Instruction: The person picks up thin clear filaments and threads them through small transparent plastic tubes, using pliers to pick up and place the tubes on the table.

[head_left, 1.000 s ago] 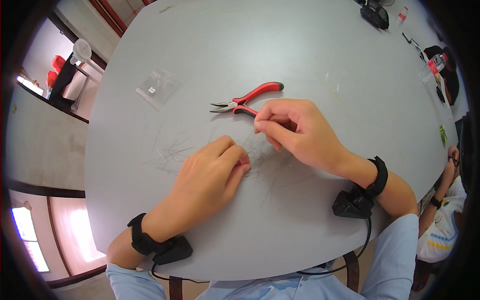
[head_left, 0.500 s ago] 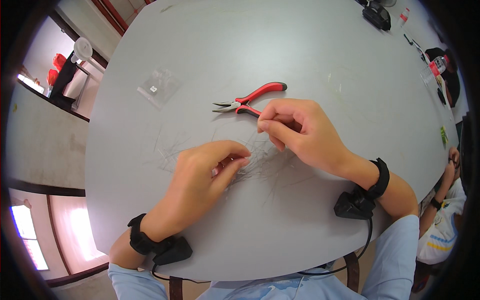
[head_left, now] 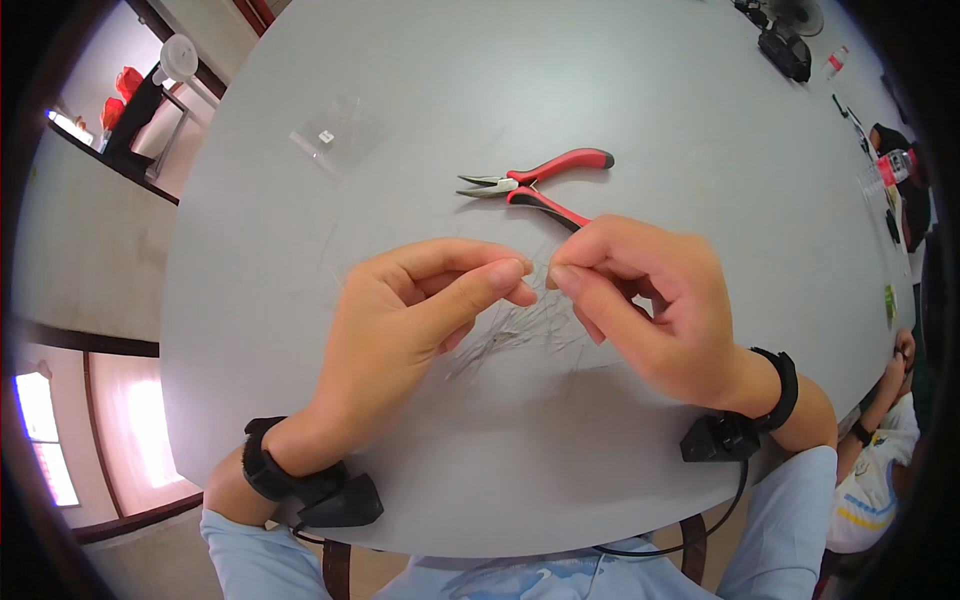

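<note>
- My left hand [head_left: 420, 320] and right hand [head_left: 640, 305] meet above the middle of the grey tabletop [head_left: 700, 100], both pinched shut at the fingertips.
- Between them I'm gripping a thin wire strand [head_left: 537, 275], barely visible where the tips nearly touch.
- Under my hands lies a loose bundle of fine wires [head_left: 520, 335], spread on the tabletop toward its near edge.
- The red-handled pliers [head_left: 535, 180] lie untouched just beyond my right hand, jaws pointing left.
- A small clear bag [head_left: 335, 135] sits toward the far left edge.
- Judging by this, one strand is separated; the pile remains, pliers work not yet begun.
</note>
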A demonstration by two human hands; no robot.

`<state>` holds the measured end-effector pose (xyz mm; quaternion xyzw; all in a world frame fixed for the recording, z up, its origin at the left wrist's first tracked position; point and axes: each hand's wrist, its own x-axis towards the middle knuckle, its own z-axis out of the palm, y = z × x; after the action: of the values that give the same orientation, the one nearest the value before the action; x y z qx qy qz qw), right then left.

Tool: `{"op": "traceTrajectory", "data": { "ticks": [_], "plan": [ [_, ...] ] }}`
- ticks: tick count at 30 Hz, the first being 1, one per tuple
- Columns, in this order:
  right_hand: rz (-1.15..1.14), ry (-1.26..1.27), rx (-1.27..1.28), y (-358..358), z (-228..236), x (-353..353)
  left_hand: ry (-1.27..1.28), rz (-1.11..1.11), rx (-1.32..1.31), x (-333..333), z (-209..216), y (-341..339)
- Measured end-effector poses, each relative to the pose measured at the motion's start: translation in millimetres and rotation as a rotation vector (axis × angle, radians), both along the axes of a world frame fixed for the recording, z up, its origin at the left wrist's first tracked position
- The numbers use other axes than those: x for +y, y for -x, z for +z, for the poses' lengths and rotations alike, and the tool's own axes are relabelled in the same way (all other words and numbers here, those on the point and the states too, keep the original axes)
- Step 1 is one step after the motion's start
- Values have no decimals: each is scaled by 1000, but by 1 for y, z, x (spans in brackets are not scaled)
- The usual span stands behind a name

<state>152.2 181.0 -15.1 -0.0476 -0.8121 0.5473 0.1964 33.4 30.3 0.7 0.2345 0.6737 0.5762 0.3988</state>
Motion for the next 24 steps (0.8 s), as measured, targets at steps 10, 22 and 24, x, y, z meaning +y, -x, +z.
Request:
{"op": "traceTrajectory", "data": {
  "ticks": [10, 22, 24],
  "plan": [
    [38, -26, -27, -5, 6, -3, 11, -11, -228, 0, 2, -3],
    [-16, -149, 24, -6, 10, -5, 31, -38, -312, 1, 3, -4],
    [-24, -177, 53, -5, 8, -5, 26, -45, -316, 1, 2, -3]
  ]
}}
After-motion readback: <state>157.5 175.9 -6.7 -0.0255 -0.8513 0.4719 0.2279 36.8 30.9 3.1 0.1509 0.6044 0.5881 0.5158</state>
